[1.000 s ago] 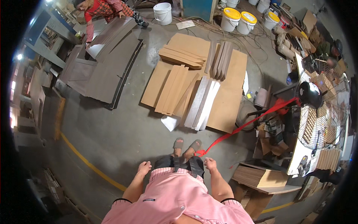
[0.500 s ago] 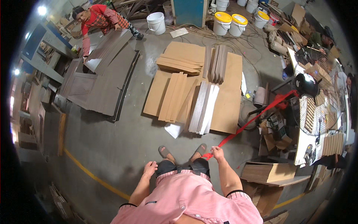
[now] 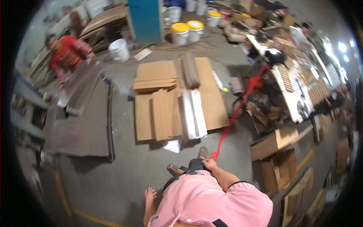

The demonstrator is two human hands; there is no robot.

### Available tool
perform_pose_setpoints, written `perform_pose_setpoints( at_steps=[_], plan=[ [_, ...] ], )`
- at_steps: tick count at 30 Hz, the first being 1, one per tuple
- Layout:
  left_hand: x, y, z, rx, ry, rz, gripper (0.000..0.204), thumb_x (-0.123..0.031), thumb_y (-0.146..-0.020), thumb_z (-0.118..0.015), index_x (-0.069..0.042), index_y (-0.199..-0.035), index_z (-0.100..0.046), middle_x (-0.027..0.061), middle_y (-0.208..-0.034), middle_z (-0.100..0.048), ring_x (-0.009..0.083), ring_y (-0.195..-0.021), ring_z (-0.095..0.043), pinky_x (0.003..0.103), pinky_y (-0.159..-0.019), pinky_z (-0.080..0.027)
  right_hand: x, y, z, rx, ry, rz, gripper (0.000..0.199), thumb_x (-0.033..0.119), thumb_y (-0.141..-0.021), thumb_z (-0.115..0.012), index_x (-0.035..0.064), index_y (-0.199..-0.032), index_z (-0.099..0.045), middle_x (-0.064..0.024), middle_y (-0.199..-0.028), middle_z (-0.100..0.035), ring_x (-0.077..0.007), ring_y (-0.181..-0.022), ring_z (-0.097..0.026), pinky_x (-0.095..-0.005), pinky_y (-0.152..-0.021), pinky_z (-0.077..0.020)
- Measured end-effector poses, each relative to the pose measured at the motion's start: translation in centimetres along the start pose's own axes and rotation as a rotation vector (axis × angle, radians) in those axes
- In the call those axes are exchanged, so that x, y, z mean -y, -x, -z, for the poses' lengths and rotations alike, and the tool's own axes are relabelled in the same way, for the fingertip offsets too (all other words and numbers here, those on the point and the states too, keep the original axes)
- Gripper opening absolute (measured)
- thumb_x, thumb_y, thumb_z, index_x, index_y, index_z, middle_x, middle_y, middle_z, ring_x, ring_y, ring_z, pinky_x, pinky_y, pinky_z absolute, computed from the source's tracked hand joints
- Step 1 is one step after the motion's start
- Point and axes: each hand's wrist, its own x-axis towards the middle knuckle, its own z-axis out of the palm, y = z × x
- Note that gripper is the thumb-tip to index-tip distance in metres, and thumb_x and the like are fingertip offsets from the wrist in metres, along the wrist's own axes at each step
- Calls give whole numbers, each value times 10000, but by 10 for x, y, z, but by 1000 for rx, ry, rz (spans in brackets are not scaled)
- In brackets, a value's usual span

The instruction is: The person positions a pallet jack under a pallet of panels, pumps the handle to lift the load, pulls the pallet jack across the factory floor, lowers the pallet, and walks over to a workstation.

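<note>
right hand (image 3: 210,165) clenched round the near end of a red strap (image 3: 237,109), down by the waist, just above the pink shirt (image 3: 206,200). strap running taut from that fist up and to the right, across the concrete floor (image 3: 124,166), to a dark machine (image 3: 273,56) at the edge of a cluttered workbench (image 3: 298,94). left hand (image 3: 150,195) hanging loose and released at the side, fingers spread, holding nothing, well apart from the strap.

just left of the strap, flat cardboard sheets (image 3: 170,102) laid out on the floor, a pale white bundle (image 3: 193,113) resting on their near edge, a small white scrap (image 3: 173,145) below them. two sandalled feet (image 3: 189,160) near the strap's lower end. further left of the strap, dark grey boards (image 3: 83,121) stacked flat, and another person in a red top (image 3: 70,55) bent over them. beyond the cardboard, a white bucket (image 3: 119,49), a blue pillar (image 3: 145,17) and two yellow-lidded tubs (image 3: 188,31). right of the strap, open cardboard boxes (image 3: 278,151) beside the bench. yellow line (image 3: 87,215) painted on the floor at bottom left.
</note>
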Motion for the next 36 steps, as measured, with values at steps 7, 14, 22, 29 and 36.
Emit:
perform_pose_setpoints(
  at_steps=[7, 14, 22, 29, 36],
  plan=[
    [24, -50, 67, -165, -388, 31, 214, -331, -975, -462, -133, -907, -506, 32, -737, -528, 184, -539, -473, 333, -422, -384, 76, -12, -30, -12, -101, 205, 416, 430, -855, -579, 94, -1060, -712, -101, -982, -727, -249, -928, -683, -372, -857, -518],
    [-21, -86, 7, -68, -543, 64, 214, -330, -974, -467, -130, -912, -508, 34, -744, -533, 184, -546, -480, 331, -426, -384, 61, 17, -21, -66, -296, 118, 397, 417, -851, -581, 97, -1040, -722, -89, -971, -728, -232, -918, -683, -353, -846, -522],
    [-61, -95, -28, -43, -578, 11, 213, -329, -972, -472, -126, -918, -510, 37, -752, -539, 184, -553, -488, 328, -430, -385, -19, 32, -19, -135, -127, -129, 452, 476, -799, -588, 155, -1082, -734, -122, -1072, -713, -305, -1030, -665, -393, -902, -512],
    [-35, -87, -20, -47, -553, 82, 213, -328, -971, -477, -123, -923, -512, 39, -759, -544, 183, -560, -495, 325, -433, -385, -21, 36, -18, -77, -44, -88, 435, 442, -820, -568, 137, -1087, -727, -158, -1125, -687, -329, -1060, -649, -402, -942, -499],
    [-7, -77, -10, -65, -525, 137, 213, -327, -970, -481, -120, -929, -514, 41, -766, -549, 183, -566, -502, 323, -437, -386, 3, 34, -3, -51, -27, -29, 452, 464, -837, -562, 158, -1135, -711, -162, -1144, -679, -339, -1071, -642, -414, -970, -484]
  ],
)
